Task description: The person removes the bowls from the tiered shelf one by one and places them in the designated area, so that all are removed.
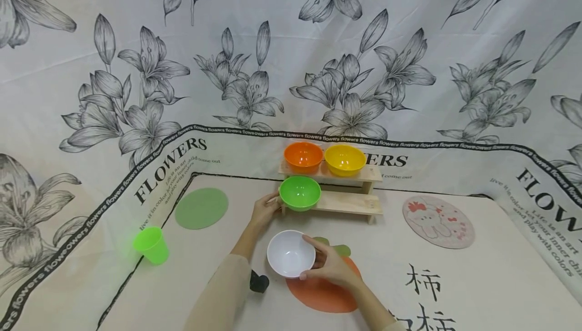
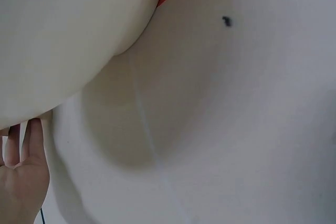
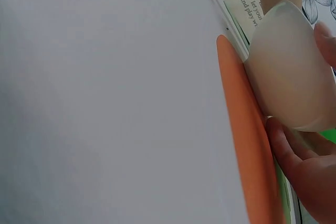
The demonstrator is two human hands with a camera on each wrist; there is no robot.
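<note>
The right hand [image 1: 335, 267] grasps the white bowl [image 1: 289, 255]. The left hand [image 1: 265, 211] adjoins the green bowl [image 1: 300, 194], its fingers' grip indeterminable.

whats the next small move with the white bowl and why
Probably raise the white bowl toward the lower shelf: the right hand holds it, and there is bare room right of the green bowl, while the orange bowl and yellow bowl fill most of the upper shelf.

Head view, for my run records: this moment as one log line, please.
left hand: at green bowl, grip unclear | right hand: holds white bowl | orange bowl, yellow bowl: on upper tier of wooden stand
</note>
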